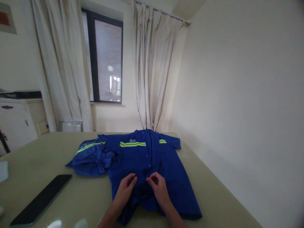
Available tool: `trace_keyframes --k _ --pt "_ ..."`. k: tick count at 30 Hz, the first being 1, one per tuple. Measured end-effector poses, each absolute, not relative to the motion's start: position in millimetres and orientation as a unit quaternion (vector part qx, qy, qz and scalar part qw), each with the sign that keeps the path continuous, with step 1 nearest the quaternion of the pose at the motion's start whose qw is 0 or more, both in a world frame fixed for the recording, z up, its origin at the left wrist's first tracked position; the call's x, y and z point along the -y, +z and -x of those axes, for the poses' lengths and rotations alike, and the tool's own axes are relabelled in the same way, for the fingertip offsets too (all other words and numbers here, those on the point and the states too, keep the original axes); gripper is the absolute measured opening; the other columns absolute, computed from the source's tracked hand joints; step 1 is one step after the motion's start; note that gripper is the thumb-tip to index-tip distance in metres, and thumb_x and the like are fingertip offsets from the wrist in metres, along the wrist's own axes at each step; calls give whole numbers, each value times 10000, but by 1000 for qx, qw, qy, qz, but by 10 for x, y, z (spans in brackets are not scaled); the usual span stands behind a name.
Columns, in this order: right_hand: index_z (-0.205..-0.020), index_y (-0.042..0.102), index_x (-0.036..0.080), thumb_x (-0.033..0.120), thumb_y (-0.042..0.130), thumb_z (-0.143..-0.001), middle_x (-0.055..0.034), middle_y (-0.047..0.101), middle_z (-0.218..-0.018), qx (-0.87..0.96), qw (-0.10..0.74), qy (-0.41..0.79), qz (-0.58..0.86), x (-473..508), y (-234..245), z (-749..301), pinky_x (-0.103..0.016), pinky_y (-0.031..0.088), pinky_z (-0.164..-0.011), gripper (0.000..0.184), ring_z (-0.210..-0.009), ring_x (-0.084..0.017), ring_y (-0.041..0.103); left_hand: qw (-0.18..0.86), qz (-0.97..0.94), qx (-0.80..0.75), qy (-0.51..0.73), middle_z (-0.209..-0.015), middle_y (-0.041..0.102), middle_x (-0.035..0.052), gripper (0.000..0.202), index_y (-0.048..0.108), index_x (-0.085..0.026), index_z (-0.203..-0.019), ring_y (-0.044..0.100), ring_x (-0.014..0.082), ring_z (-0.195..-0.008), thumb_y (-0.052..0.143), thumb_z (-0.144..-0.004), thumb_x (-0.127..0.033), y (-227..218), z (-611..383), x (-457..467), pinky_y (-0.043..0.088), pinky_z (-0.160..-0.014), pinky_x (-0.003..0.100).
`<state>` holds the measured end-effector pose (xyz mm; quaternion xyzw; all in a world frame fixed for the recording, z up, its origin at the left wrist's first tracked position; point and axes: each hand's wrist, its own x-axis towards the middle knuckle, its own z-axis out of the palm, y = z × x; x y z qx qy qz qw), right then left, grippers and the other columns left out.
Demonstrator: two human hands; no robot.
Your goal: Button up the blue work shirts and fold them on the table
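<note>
A blue short-sleeved work shirt [133, 161] lies spread on the table, collar at the far end, with yellow reflective bands across the chest and buttons down the front. Both hands are at its lower front, where the cloth is bunched up between them. My left hand [127, 186] pinches the shirt with thumb and fingers. Opposite it, my right hand [158, 185] is also closed in a pinch on the shirt, near the front opening. The exact bit of cloth in each pinch is hard to make out. Left of the shirt sits a crumpled blue garment [90, 161] with a yellow band.
A long black flat object [41, 199] lies on the pale green table [78, 202] at the left. Further left is a white item [3, 171] at the edge. A wall [237, 110] runs along the right side; curtains [154, 63] and a window [108, 60] stand behind.
</note>
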<state>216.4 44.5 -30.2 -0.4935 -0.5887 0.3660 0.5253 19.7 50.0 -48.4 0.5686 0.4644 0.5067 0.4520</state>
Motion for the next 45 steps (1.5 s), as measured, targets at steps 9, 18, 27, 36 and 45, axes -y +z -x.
trace_keyframes --k 9,18,27,36,45 --pt "-837 727 176 589 792 -749 -42 685 -778 525 556 462 449 -425 -350 -2253 -282 450 -690 427 -757 -203 606 467 -592 -462 467 -942 767 60 439 749 -186 -981 687 259 -927 703 -805 -586 -452 -217 -486 530 -852 343" --pt "-891 688 197 505 745 -803 -10 627 -765 584 544 410 442 -330 -292 -2232 -273 449 -663 325 -720 -182 571 266 -659 -520 473 -1010 739 73 232 671 -233 -1029 690 259 -953 514 -945 -382 -429 -434 -351 518 -910 388" --pt "-896 740 188 504 748 -810 -4 643 -716 595 517 416 453 -367 -256 -2210 -267 429 -629 327 -672 -170 567 319 -667 -490 461 -948 728 41 165 684 -228 -962 665 230 -918 567 -912 -334 -311 -395 -338 501 -857 328" --pt "-857 770 173 576 792 -742 -35 718 -763 573 503 469 445 -426 -234 -2250 -285 465 -676 420 -723 -194 629 394 -671 -455 433 -865 736 28 237 742 -200 -911 638 218 -850 664 -841 -412 -182 -294 -329 478 -774 294" --pt "-889 771 178 534 711 -826 -41 741 -799 612 488 447 432 -412 -268 -2220 -291 486 -685 367 -755 -206 652 381 -660 -457 458 -885 757 45 273 764 -204 -907 672 235 -862 707 -817 -455 -227 -325 -347 503 -794 315"
